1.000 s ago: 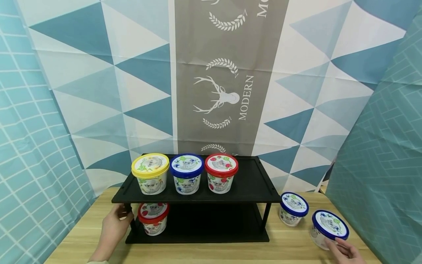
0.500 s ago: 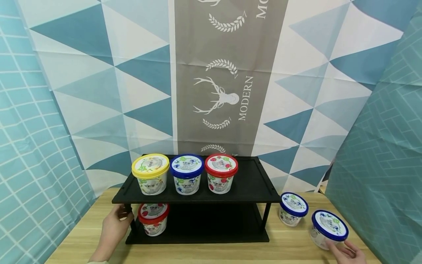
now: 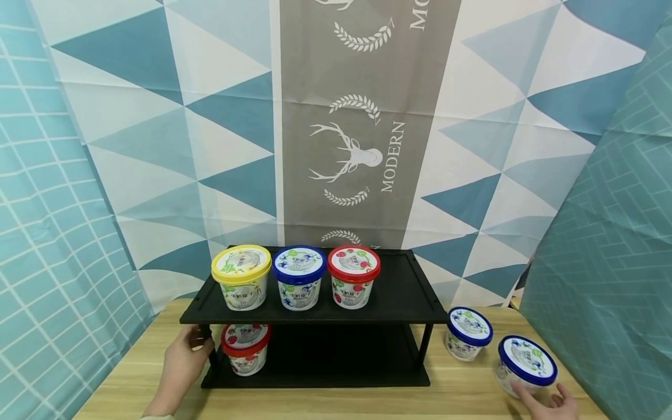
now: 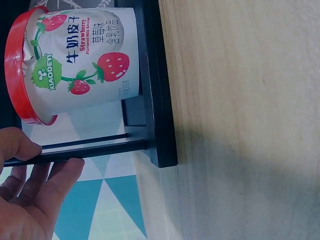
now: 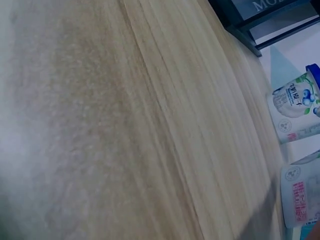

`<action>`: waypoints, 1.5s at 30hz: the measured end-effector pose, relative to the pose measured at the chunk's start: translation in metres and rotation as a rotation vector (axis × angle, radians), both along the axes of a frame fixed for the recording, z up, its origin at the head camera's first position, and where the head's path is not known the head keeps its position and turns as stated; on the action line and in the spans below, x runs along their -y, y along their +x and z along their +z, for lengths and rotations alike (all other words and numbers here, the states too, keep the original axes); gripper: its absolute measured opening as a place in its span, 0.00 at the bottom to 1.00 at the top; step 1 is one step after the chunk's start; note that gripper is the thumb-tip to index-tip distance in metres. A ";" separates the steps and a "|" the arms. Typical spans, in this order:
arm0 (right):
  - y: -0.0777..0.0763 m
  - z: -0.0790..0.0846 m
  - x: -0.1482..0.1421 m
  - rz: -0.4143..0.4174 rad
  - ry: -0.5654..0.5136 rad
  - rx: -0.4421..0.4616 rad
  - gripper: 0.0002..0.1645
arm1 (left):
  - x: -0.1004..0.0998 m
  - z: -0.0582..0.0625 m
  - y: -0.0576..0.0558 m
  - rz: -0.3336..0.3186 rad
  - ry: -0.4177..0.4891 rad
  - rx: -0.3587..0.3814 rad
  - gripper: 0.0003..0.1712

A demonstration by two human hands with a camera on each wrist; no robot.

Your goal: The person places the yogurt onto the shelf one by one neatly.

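In the head view my left hand grips the front left post of a black two-tier rack. The left wrist view shows the thumb and fingers on opposite sides of this post. Beside it, a red-lidded strawberry milk tub stands on the rack's lower shelf. At the right, my right hand is spread at the near side of a blue-lidded tub on the table. Its thumb overlaps the tub's front, and its other fingers lie right of the tub. Most of this hand is out of the right wrist view.
Yellow-lidded, blue-lidded and red-lidded tubs stand in a row on the upper shelf. Another blue-lidded tub is on the wooden table, right of the rack. Patterned cloth hangs behind.
My right hand's thumb and fingers have spread wider apart beside the blue-lidded tub. The left hand keeps its grip on the post, and the tubs stay where they were.
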State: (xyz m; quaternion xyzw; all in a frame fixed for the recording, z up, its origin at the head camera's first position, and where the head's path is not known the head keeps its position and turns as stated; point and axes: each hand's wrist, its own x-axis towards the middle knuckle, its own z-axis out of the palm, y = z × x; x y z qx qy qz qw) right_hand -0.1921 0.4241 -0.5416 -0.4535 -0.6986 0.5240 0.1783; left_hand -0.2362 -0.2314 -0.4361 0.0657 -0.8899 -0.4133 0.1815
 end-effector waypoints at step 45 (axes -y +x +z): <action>-0.002 0.055 0.062 -0.093 -0.032 -0.030 0.81 | 0.000 0.002 0.001 -0.003 0.007 0.008 0.23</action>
